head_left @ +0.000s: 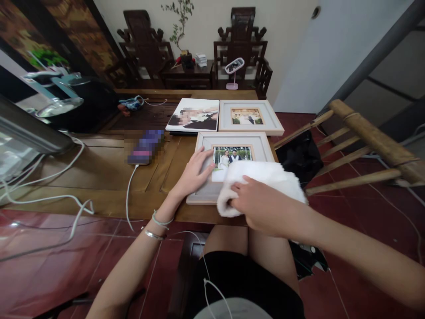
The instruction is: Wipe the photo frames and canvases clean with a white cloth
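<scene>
A light-coloured picture frame (203, 186) with a photo of two people outdoors lies flat at the table's near edge. Fingers stretched, my left hand (195, 173) rests on the frame's left side. My right hand (254, 201) grips a fluffy white cloth (265, 170), which lies over the frame's lower right part and hides that corner. Behind it lie a second picture frame (275, 126) and, to its left, a white-edged photo panel (194, 104), partly blurred out.
A phone (146, 146) on a white cable lies left of the frames on the wooden table (109, 177). A pink mirror (234, 66) stands beyond the far edge. At right is a bamboo chair (355, 119) holding a black bag (300, 157). White cables (76, 199) trail at left.
</scene>
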`<state>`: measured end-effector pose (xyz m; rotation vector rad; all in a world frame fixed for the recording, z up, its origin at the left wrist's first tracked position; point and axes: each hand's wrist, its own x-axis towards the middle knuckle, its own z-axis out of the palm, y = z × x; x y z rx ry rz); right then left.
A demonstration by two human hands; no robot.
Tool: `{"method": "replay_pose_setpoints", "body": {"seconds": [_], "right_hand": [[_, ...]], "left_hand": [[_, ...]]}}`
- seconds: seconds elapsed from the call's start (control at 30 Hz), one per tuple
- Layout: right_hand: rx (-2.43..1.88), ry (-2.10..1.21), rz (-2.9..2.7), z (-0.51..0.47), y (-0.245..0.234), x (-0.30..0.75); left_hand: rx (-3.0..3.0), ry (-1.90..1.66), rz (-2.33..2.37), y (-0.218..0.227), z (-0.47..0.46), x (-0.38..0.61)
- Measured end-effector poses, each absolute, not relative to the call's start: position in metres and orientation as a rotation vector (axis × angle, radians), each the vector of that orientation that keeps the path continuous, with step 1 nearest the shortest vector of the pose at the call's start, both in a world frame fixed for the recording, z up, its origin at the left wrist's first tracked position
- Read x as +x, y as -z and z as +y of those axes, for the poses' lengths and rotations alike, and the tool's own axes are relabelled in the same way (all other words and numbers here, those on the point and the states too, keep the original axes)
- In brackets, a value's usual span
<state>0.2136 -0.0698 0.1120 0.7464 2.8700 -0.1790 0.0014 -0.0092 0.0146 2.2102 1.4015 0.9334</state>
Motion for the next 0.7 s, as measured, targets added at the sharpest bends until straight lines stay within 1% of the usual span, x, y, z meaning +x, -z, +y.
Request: {"method": "replay_pose_setpoints", "body": {"seconds": [0.17,0.3,0.43,0.53,0.7], "right_hand": [[0.624,0.103,3.053,-0.068,-0.087,0.176],[0.673,0.055,3.04,-0.071,-0.083,0.193],[0.829,0.017,2.88,-0.082,-0.095,0.242],[0.987,-0.082,2.793,-0.09,-0.102,0.274],[1.151,-0.258,2.739,-0.088,-0.099,0.289]], "left_hand": [[2.253,-0.935,1.387,-0.012,-0.007,-0.001],[2.305,-0.933,1.431,-0.008,-0.005,-0.001],[2.368,-0.872,1.453,-0.01,-0.004,0.0],[2.399,-0.834,1.456,-0.011,-0.004,0.0],[2.451,-0.769,1.427,-0.012,-0.004,-0.002]]}}
